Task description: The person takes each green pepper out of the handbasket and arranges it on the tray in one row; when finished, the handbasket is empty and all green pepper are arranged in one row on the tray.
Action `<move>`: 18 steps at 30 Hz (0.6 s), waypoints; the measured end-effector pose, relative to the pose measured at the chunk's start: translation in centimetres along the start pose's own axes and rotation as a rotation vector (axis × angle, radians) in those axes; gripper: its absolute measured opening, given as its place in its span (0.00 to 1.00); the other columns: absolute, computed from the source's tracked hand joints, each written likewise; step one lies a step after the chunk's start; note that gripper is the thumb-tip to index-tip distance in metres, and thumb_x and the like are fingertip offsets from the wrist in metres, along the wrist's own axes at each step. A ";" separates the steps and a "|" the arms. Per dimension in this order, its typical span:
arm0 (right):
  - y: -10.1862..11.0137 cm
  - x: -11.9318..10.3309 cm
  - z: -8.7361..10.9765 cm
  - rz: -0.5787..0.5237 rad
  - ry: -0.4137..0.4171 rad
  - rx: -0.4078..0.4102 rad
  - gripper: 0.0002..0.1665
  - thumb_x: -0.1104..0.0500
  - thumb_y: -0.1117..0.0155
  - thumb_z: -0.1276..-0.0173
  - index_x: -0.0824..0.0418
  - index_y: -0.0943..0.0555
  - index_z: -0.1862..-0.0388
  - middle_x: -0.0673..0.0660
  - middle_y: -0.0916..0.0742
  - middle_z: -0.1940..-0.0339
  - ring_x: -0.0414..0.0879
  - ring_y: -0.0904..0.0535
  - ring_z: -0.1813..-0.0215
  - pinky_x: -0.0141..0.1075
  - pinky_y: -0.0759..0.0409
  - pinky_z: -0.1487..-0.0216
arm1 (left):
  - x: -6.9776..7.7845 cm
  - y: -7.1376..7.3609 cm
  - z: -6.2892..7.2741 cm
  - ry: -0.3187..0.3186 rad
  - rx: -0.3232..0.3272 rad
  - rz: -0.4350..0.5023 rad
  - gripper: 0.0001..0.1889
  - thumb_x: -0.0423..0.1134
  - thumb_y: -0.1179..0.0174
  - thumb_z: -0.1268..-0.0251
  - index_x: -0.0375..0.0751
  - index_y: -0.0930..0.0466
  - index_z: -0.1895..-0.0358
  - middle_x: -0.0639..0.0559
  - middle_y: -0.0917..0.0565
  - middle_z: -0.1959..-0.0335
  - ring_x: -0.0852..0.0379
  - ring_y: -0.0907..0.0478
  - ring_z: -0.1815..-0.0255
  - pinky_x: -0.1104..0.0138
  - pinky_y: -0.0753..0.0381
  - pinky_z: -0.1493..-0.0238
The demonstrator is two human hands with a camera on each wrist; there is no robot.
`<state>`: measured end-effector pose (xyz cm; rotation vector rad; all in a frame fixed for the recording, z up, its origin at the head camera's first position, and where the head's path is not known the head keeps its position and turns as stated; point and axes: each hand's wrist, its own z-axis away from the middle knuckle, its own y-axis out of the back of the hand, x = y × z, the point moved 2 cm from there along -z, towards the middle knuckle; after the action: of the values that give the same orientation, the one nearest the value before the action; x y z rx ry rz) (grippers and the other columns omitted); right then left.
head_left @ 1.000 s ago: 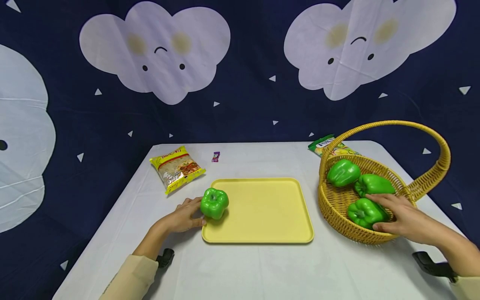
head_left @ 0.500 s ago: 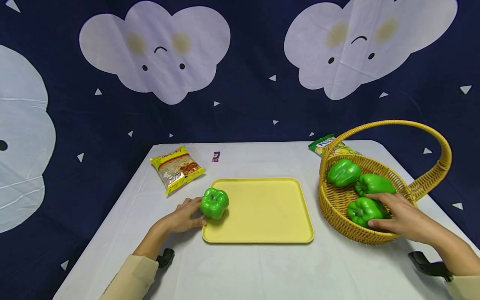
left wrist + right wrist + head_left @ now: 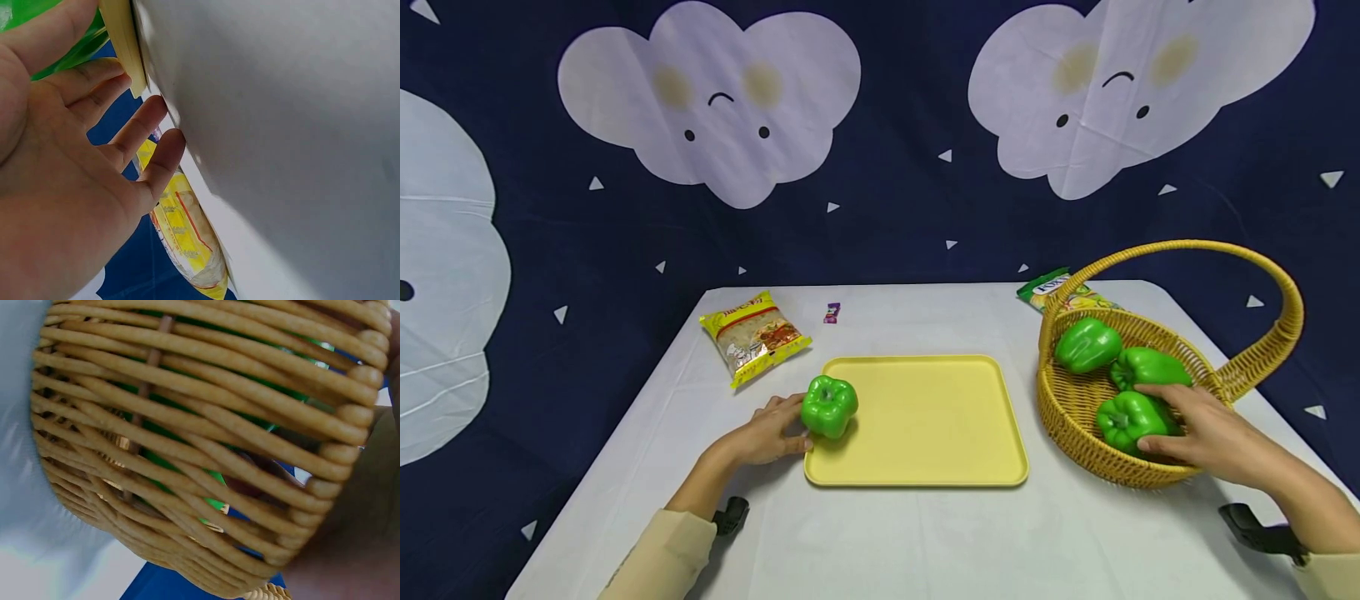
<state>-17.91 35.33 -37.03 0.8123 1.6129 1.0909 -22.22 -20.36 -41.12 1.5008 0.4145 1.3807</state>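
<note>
A green bell pepper (image 3: 829,407) sits at the left edge of the yellow tray (image 3: 925,421). Beside it is my left hand (image 3: 771,432), its fingers loosely extended and close to the tray's rim. In the left wrist view the fingers (image 3: 153,165) are spread and hold nothing. On the right, my right hand (image 3: 1210,437) reaches into a wicker basket (image 3: 1071,429) and grips the front bell pepper (image 3: 1127,422) between thumb and fingers. Two more green peppers, one at the back (image 3: 1087,345) and one in the middle (image 3: 1150,369), lie behind it. Basket weave mostly hides this grip in the right wrist view.
A yellow snack bag (image 3: 756,337) lies at the back left, with a small purple packet (image 3: 832,313) to its right. Behind the basket is a green packet (image 3: 1048,287). The tall basket handle (image 3: 1187,246) arches over the peppers. A white cloth covers the table (image 3: 880,542).
The right hand and the front pepper in the basket have shifted very slightly. My left hand, its nearby pepper and the tray stay put.
</note>
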 end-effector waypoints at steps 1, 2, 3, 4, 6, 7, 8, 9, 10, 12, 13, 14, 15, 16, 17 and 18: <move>0.1 0.0 0.0 0.008 0.002 0.007 0.45 0.46 0.26 0.49 0.69 0.31 0.38 0.72 0.23 0.45 0.64 0.31 0.48 0.56 0.31 0.56 | 0.0 0.0 0.0 0.001 0.000 0.001 0.38 0.44 0.37 0.41 0.39 0.42 0.29 0.40 0.39 0.28 0.41 0.41 0.33 0.40 0.45 0.35; 0.1 -0.1 0.0 0.015 0.005 0.017 0.45 0.46 0.26 0.49 0.69 0.31 0.38 0.72 0.23 0.46 0.64 0.31 0.48 0.55 0.31 0.57 | 0.0 0.0 0.0 0.002 0.000 0.003 0.38 0.44 0.37 0.41 0.39 0.42 0.29 0.40 0.39 0.28 0.41 0.41 0.33 0.40 0.45 0.34; 0.2 -0.1 0.0 0.023 0.011 0.030 0.45 0.46 0.26 0.49 0.68 0.31 0.39 0.71 0.22 0.46 0.63 0.30 0.49 0.53 0.31 0.58 | 0.0 0.0 0.0 0.004 0.000 0.007 0.38 0.44 0.37 0.41 0.39 0.42 0.29 0.40 0.39 0.28 0.40 0.41 0.32 0.40 0.45 0.34; 0.3 -0.2 0.0 0.027 0.015 0.037 0.44 0.46 0.26 0.49 0.68 0.30 0.39 0.71 0.22 0.46 0.63 0.30 0.49 0.53 0.31 0.59 | 0.0 -0.1 0.0 0.000 0.000 0.002 0.38 0.44 0.37 0.41 0.39 0.42 0.29 0.40 0.39 0.28 0.40 0.41 0.33 0.39 0.45 0.35; 0.5 -0.4 0.1 0.038 0.026 0.052 0.44 0.47 0.25 0.49 0.68 0.30 0.39 0.71 0.22 0.47 0.62 0.29 0.50 0.50 0.30 0.60 | 0.0 -0.1 0.0 0.001 0.000 0.007 0.38 0.44 0.37 0.41 0.39 0.42 0.29 0.40 0.39 0.28 0.40 0.41 0.32 0.40 0.45 0.34; 0.6 -0.5 0.1 0.043 0.032 0.061 0.44 0.47 0.25 0.50 0.68 0.30 0.39 0.70 0.22 0.47 0.60 0.29 0.51 0.47 0.30 0.60 | 0.0 -0.1 0.0 0.000 0.000 0.007 0.38 0.45 0.37 0.41 0.39 0.41 0.29 0.40 0.39 0.28 0.40 0.41 0.32 0.40 0.45 0.34; 0.7 -0.6 0.2 0.047 0.037 0.068 0.44 0.47 0.25 0.50 0.68 0.30 0.39 0.70 0.21 0.48 0.59 0.28 0.52 0.43 0.30 0.61 | 0.0 -0.1 0.0 -0.003 0.000 0.005 0.38 0.45 0.37 0.41 0.39 0.42 0.29 0.40 0.39 0.28 0.40 0.41 0.32 0.39 0.45 0.34; 0.8 -0.7 0.2 0.050 0.040 0.071 0.44 0.47 0.25 0.50 0.68 0.30 0.39 0.69 0.22 0.48 0.58 0.28 0.52 0.40 0.30 0.62 | -0.1 -0.1 0.0 -0.005 0.000 0.004 0.38 0.45 0.37 0.41 0.39 0.42 0.29 0.40 0.39 0.28 0.40 0.41 0.32 0.39 0.45 0.34; 1.0 -0.8 0.2 0.055 0.047 0.080 0.44 0.48 0.25 0.50 0.68 0.30 0.39 0.69 0.21 0.49 0.57 0.28 0.53 0.37 0.30 0.62 | -0.1 -0.1 0.0 -0.008 0.000 0.000 0.38 0.45 0.37 0.41 0.39 0.42 0.29 0.40 0.39 0.28 0.40 0.41 0.32 0.39 0.45 0.35; 1.3 -1.1 0.2 0.066 0.061 0.103 0.44 0.48 0.24 0.51 0.68 0.30 0.39 0.68 0.21 0.50 0.55 0.28 0.54 0.31 0.33 0.64 | -0.2 -0.1 0.0 -0.008 0.002 0.001 0.38 0.45 0.37 0.41 0.39 0.42 0.29 0.40 0.39 0.28 0.40 0.41 0.32 0.39 0.45 0.34; 1.4 -1.2 0.3 0.067 0.064 0.110 0.44 0.49 0.24 0.51 0.68 0.30 0.39 0.68 0.21 0.50 0.55 0.28 0.54 0.29 0.33 0.65 | -0.2 -0.1 0.0 -0.010 0.002 0.001 0.38 0.45 0.37 0.41 0.39 0.42 0.29 0.40 0.39 0.28 0.40 0.41 0.32 0.39 0.45 0.35; 1.5 -1.4 0.3 0.066 0.062 0.113 0.44 0.49 0.24 0.51 0.68 0.30 0.39 0.68 0.22 0.49 0.55 0.28 0.54 0.29 0.34 0.65 | -0.2 0.0 0.0 -0.011 0.002 0.001 0.39 0.45 0.37 0.41 0.39 0.42 0.29 0.40 0.40 0.28 0.40 0.41 0.32 0.39 0.45 0.35; 1.7 -1.5 0.3 0.062 0.060 0.115 0.45 0.49 0.24 0.51 0.67 0.30 0.38 0.69 0.22 0.49 0.56 0.28 0.53 0.30 0.34 0.65 | -0.2 0.0 0.0 -0.013 0.003 0.001 0.39 0.45 0.37 0.41 0.39 0.42 0.29 0.39 0.40 0.28 0.40 0.41 0.33 0.40 0.44 0.35; 1.8 -1.7 0.3 0.058 0.058 0.117 0.45 0.49 0.24 0.51 0.67 0.31 0.38 0.69 0.22 0.48 0.57 0.28 0.53 0.30 0.34 0.65 | -0.2 0.0 0.0 -0.014 0.002 0.001 0.39 0.45 0.37 0.41 0.39 0.42 0.29 0.39 0.40 0.28 0.40 0.41 0.33 0.40 0.44 0.35; 1.9 -1.9 0.3 0.049 0.051 0.112 0.45 0.49 0.24 0.50 0.67 0.31 0.37 0.69 0.23 0.48 0.57 0.28 0.53 0.30 0.33 0.65 | -0.2 0.0 0.0 -0.014 0.002 0.002 0.39 0.45 0.37 0.42 0.39 0.42 0.29 0.39 0.40 0.28 0.40 0.41 0.33 0.40 0.44 0.35; 2.0 -2.0 0.3 0.039 0.044 0.107 0.45 0.49 0.25 0.50 0.67 0.32 0.37 0.70 0.23 0.47 0.57 0.28 0.53 0.30 0.33 0.65 | -0.2 0.0 0.0 -0.015 0.003 0.003 0.39 0.45 0.37 0.42 0.39 0.42 0.29 0.39 0.40 0.28 0.40 0.41 0.33 0.40 0.44 0.36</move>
<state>-17.06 34.36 -34.45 0.8985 1.7105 1.0638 -22.30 -20.47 -41.25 1.5135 0.4050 1.3713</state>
